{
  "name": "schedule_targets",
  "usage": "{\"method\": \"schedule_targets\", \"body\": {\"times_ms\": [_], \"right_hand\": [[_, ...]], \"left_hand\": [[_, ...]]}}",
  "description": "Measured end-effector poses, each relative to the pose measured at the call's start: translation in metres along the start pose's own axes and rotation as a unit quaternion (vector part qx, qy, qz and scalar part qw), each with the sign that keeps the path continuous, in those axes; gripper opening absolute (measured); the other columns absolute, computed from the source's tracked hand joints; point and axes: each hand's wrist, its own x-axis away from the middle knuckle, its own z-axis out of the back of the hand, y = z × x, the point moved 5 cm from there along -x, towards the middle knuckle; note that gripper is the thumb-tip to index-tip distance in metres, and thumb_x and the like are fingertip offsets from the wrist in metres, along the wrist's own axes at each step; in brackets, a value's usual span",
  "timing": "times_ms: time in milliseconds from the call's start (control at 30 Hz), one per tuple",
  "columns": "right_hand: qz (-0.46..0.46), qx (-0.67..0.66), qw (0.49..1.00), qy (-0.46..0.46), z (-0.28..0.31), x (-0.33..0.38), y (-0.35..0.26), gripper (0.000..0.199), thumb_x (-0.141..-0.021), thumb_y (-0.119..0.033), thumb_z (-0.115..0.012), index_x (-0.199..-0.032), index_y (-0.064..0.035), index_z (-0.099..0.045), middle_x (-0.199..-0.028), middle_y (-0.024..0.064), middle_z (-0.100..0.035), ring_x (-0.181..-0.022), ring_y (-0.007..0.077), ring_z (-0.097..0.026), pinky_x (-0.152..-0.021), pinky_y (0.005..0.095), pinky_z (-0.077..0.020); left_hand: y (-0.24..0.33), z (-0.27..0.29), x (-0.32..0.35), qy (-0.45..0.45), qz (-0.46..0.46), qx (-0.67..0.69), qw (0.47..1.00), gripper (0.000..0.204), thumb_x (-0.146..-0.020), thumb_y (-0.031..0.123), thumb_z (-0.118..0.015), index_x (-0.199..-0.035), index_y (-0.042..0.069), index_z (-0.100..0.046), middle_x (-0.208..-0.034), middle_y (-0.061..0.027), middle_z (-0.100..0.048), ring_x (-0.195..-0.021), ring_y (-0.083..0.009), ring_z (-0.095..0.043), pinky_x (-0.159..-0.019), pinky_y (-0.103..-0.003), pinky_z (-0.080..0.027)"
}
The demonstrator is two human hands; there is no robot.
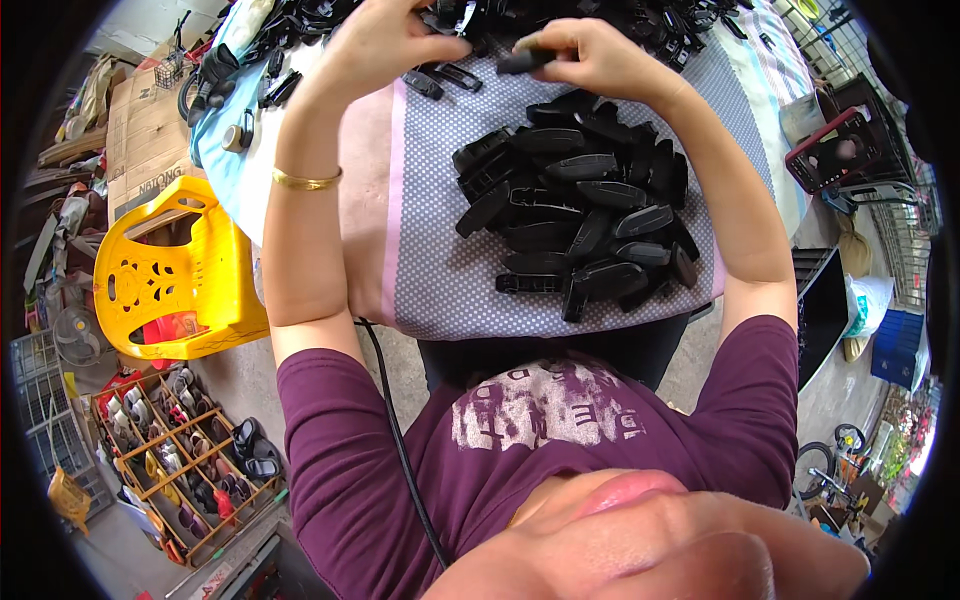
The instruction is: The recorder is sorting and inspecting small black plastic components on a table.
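Note:
At the table's far side, my left hand is partly cut off by the upper edge. Its thumb is stretched out, apart from the fingers that show, beside black plastic pieces. My right hand pinches an elongated black plastic piece, slightly blurred, between thumb and fingers. Nearer to me lies a heap of similar black pieces, long with rounded ends and slotted undersides, whose exact kind I cannot make out. They rest on a grey dotted cloth with a pink border.
More black pieces spread along the table's far side. A yellow plastic chair stands at the left, above a wooden shoe rack. A phone is propped at the right. A black cable hangs across my front.

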Motion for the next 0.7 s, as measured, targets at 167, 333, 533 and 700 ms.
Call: {"method": "schedule_targets", "body": {"times_ms": [167, 333, 533, 700], "right_hand": [[-0.013, -0.042, 0.994, -0.104, -0.01, 0.002, -0.004, 0.043, -0.087, -0.009, -0.064, -0.129, -0.0043, -0.07, -0.111, 0.0104, -0.073, -0.1, 0.0182, -0.068, -0.095, 0.0309, -0.0538], [-0.037, -0.018, 0.968, -0.249, -0.004, 0.018, -0.003, 0.04, -0.091, -0.03, -0.072, -0.12, -0.002, -0.074, -0.091, 0.0078, -0.073, -0.083, 0.0171, -0.067, -0.08, 0.0321, -0.0553], [0.066, 0.043, 0.994, 0.082, 0.009, 0.007, 0.013, 0.017, -0.092, -0.008, -0.069, -0.106, 0.0018, -0.071, -0.091, 0.0095, -0.073, -0.085, 0.0203, -0.07, -0.078, 0.0305, -0.0569], [0.102, 0.168, 0.977, 0.082, -0.001, 0.008, 0.014, 0.026, -0.083, 0.001, -0.068, -0.108, -0.0004, -0.072, -0.103, 0.0113, -0.072, -0.096, 0.0274, -0.069, -0.087, 0.0355, -0.0561]], "left_hand": [[-0.009, -0.013, 0.017, -0.136, 0.099, -0.144, 0.975, 0.055, -0.073, 0.017, -0.087, -0.123, 0.008, -0.067, -0.106, -0.0156, -0.069, -0.094, -0.0305, -0.066, -0.086, -0.038, -0.055], [0.019, -0.048, 0.002, -0.086, 0.111, -0.147, 0.979, 0.048, -0.077, 0.024, -0.087, -0.12, 0.008, -0.071, -0.104, -0.0158, -0.07, -0.097, -0.0315, -0.069, -0.087, -0.04, -0.055], [0.048, -0.079, -0.001, 0.036, 0.053, -0.088, 0.994, 0.039, -0.082, 0.023, -0.082, -0.115, 0.005, -0.071, -0.105, -0.0206, -0.069, -0.098, -0.0404, -0.069, -0.088, -0.045, -0.057], [0.047, -0.083, 0.003, 0.002, 0.011, -0.093, 0.996, 0.034, -0.083, 0.016, -0.079, -0.113, 0.003, -0.07, -0.103, -0.0189, -0.07, -0.098, -0.0381, -0.069, -0.087, -0.046, -0.056]]}}
